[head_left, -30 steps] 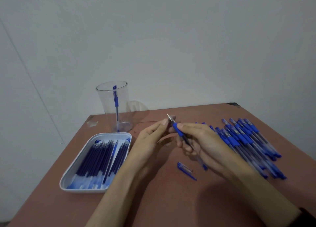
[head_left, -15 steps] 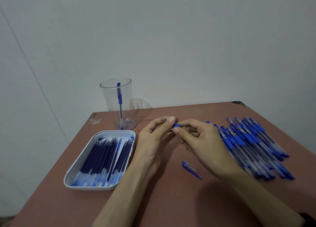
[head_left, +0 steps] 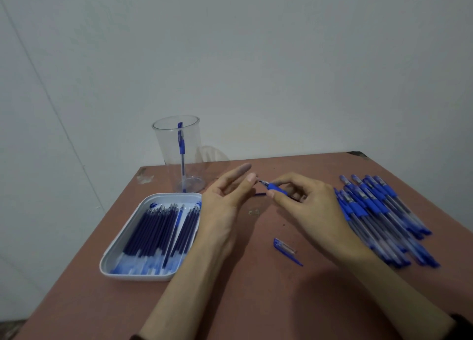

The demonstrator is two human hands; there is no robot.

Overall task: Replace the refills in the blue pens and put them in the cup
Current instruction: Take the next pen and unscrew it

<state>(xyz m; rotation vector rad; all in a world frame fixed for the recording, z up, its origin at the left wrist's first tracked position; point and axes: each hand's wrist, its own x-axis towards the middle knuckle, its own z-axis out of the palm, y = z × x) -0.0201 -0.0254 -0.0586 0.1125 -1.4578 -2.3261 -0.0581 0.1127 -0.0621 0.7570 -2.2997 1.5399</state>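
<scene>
The right grip (head_left: 309,206) held the pen (head_left: 276,186) above the middle of the surface (head_left: 243,301), thumb and forefinger pinched round its blue rubber sleeve. The writing tip pointed left, toward the other hand, and the rest of the barrel was hidden under the palm and curled fingers.

The left grip (head_left: 222,204) was wide and held nothing, with the fingers nearly straight and the forefinger raised. One fingertip sat right at the pen's tip; whether it touched cannot be told.

The cap (head_left: 284,248) lay alone on the surface, near the right wrist, apart from both hands.

The cup (head_left: 166,147), of clear plastic, stood upright at the far left of the surface, close to the wall (head_left: 256,58). A second pen (head_left: 181,145) stood in it, almost upright, with its blue end at the rim.

Just in front of the cup sat a white tray (head_left: 138,276) with rounded corners, beside the left forearm. It held a row of dark blue refills (head_left: 163,227) lying side by side, with their metal tips toward the cup.

A pile of pens (head_left: 378,211) lay on the right side of the surface, roughly parallel and overlapping. Its near edge was just beside the right grip.
</scene>
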